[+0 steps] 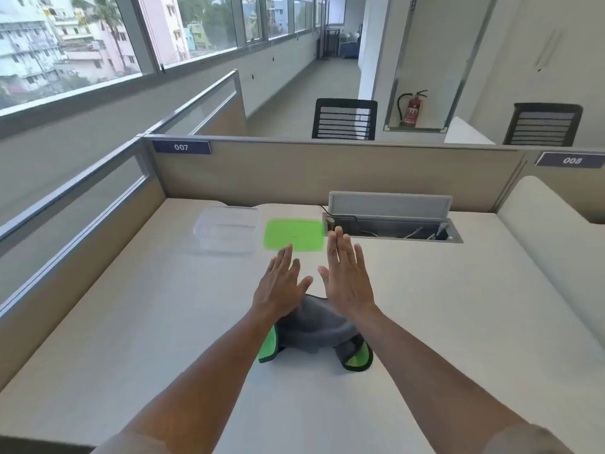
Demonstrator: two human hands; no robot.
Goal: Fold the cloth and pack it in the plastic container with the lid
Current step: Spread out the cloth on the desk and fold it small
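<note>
We are reaching both forearms out over the white bench, lots of bare surface lying on either side of the arms. The cloth, grey with green edges, is sitting crumpled between the forearms, near the middle of the bench, not folded. Our left hand and right hand are hovering just past the cloth, palms down, fingers spread flat and gripping nothing. Beyond the fingertips the green lid is lying flat, apart from the clear plastic container just left of it; the container is sitting open. Right of the lid a cable tray is gaping with its flap up. A partition is closing off the far edge, another along the left edge.
</note>
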